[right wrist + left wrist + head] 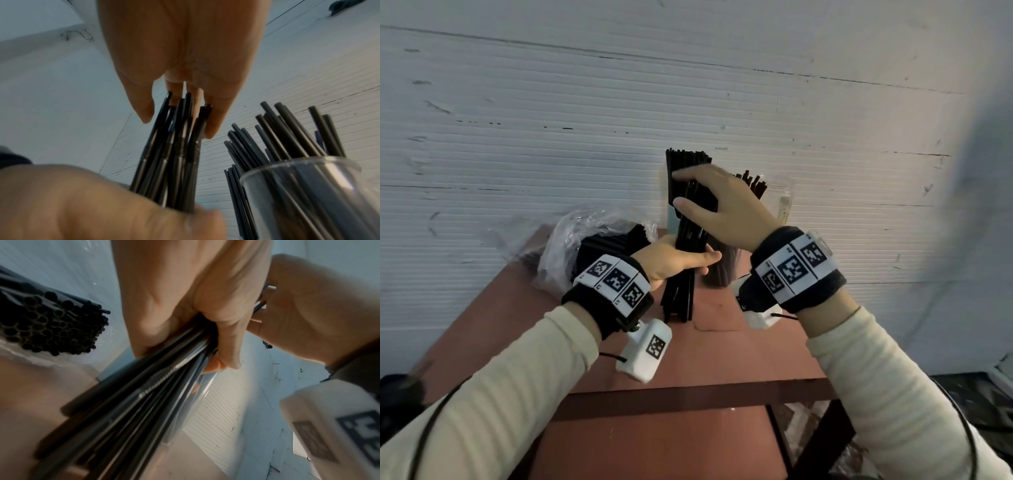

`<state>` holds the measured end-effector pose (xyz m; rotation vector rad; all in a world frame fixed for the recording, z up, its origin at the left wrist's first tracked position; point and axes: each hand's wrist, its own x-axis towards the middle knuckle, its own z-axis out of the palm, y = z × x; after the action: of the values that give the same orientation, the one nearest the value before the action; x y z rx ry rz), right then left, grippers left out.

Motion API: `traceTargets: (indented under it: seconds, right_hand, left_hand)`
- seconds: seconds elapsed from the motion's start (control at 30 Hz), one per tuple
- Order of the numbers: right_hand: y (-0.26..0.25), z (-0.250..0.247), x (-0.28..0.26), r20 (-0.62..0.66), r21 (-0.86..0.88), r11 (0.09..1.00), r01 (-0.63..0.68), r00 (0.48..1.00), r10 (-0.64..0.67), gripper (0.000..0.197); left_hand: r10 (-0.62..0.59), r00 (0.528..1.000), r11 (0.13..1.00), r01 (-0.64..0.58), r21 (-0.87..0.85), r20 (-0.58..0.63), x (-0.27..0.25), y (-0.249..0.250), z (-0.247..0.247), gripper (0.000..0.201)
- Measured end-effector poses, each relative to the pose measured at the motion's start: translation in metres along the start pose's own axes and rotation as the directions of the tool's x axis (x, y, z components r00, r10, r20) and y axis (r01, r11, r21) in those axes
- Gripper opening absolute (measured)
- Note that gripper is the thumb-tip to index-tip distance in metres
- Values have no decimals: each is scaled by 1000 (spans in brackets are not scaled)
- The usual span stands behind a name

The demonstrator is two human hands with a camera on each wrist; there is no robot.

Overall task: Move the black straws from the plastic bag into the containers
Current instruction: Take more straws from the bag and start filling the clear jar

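A bundle of black straws [686, 240] stands upright, its lower ends on the red-brown table [722, 359]. My left hand [685, 261] grips it low down, fingers curled round it [205, 308]. My right hand [690, 190] holds the upper part, thumb on one side and fingers on the other [180, 65]. A clear plastic bag [571, 240] with more black straws [51, 324] lies at the table's back left. A clear container [308, 186] with several straws stands to the right of the bundle, mostly hidden behind my right hand in the head view.
A second clear container [786, 202] stands by the white ribbed wall [585, 102] at the back right. The wall runs close behind the table. A lower shelf [654, 445] sits under the table's front edge.
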<state>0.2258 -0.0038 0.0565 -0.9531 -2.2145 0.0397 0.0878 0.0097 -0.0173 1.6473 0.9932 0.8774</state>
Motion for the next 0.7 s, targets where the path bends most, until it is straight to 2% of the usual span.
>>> traceTargets:
  seconds: [0.13, 0.23, 0.3, 0.37, 0.43, 0.47, 0.53, 0.6, 0.63, 0.7]
  right_hand:
    - [2, 6, -4, -3, 23, 1000, 14, 1000, -14, 31]
    - [-2, 3, -7, -40, 48, 998, 47, 998, -45, 41]
    - [-6, -4, -9, -96, 83, 996, 27, 995, -19, 59]
    - [-12, -16, -12, -181, 199, 980, -20, 982, 57, 73]
    - [-13, -25, -16, -223, 271, 960, -74, 965, 137, 78]
    - [-13, -30, -18, -198, 264, 958, -114, 965, 170, 75]
    - [-12, -35, -20, -47, 239, 953, -187, 978, 204, 57]
    - [-12, -33, -23, 164, 322, 931, -175, 978, 127, 39]
    - [-11, -30, -24, 250, 364, 916, -170, 965, 79, 39]
    - [-10, -21, -26, 348, 354, 914, -196, 935, 66, 35]
  left_hand:
    - [-108, 993, 991, 105, 81, 38, 0, -11, 1, 12]
    - [-185, 982, 969, 177, 172, 30, 0, -14, 0, 37]
    - [-148, 989, 971, 146, 190, -2, -3, -10, -1, 46]
    - [-73, 997, 987, 76, 140, -27, -7, -1, -4, 43]
    - [-13, 1000, 992, 17, 128, -29, -13, 10, -8, 43]
    - [8, 1000, 989, -6, 147, -13, -16, 17, -9, 41]
    - [45, 997, 979, -57, 196, 65, -24, 28, -9, 32]
    - [52, 979, 965, -100, 244, 195, -32, 38, -6, 24]
    - [51, 967, 960, -117, 256, 251, -35, 42, -4, 19]
    - [43, 949, 956, -130, 262, 313, -39, 44, 2, 17]
